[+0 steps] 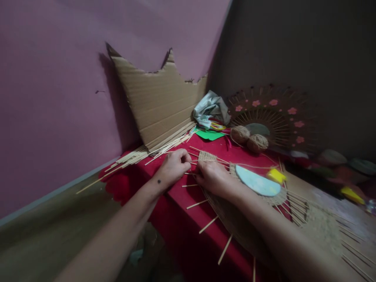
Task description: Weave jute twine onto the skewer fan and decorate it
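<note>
A half-round fan of thin wooden sticks and woven jute twine [207, 156] lies across the corner of the red-covered table, its stick ends fanning out past the weave. My left hand [174, 166] is closed in a pinch beside the stick tips at the fan's far end; what its fingers hold is too small to make out. Curled over the outer woven band is my right hand [213, 176], its fingertips mostly hidden. A loose strand of twine [252, 166] trails rightward from near it. At the fan's centre sits a pale blue half-disc [258, 181].
Loose wooden sticks [129, 158] lie along the wall below a cut cardboard sheet [161, 102]. Two twine balls [257, 143], crumpled grey cloth [211, 109] and green paper [210, 134] are behind. A flower-decorated fan [282, 117] leans at the back; a yellow object [276, 176] is at right.
</note>
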Demonstrator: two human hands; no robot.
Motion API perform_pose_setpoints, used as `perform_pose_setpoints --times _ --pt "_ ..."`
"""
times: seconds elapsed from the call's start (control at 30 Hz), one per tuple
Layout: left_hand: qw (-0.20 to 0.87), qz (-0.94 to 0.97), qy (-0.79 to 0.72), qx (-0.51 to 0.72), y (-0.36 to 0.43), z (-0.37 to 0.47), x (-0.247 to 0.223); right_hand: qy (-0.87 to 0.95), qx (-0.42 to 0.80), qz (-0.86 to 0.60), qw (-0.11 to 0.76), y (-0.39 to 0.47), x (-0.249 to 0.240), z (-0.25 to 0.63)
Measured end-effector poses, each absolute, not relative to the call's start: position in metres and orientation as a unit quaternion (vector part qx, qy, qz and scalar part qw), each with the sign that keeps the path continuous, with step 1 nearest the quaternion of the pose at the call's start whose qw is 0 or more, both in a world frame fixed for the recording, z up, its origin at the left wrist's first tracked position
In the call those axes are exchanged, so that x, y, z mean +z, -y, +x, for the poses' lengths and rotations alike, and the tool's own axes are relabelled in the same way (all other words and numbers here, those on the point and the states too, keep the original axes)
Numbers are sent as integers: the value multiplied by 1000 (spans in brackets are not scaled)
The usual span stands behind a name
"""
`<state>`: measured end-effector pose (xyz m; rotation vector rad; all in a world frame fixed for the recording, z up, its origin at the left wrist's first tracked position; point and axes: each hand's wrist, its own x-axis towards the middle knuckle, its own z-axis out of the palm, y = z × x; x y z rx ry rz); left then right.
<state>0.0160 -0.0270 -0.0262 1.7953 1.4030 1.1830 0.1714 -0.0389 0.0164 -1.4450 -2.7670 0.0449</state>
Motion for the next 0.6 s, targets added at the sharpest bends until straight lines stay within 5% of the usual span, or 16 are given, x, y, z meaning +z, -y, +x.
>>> perform_pose_setpoints --times 0.6 --pt "292 656 -542 436 28 12 -23 887 -9 -461 17 39 16 177"
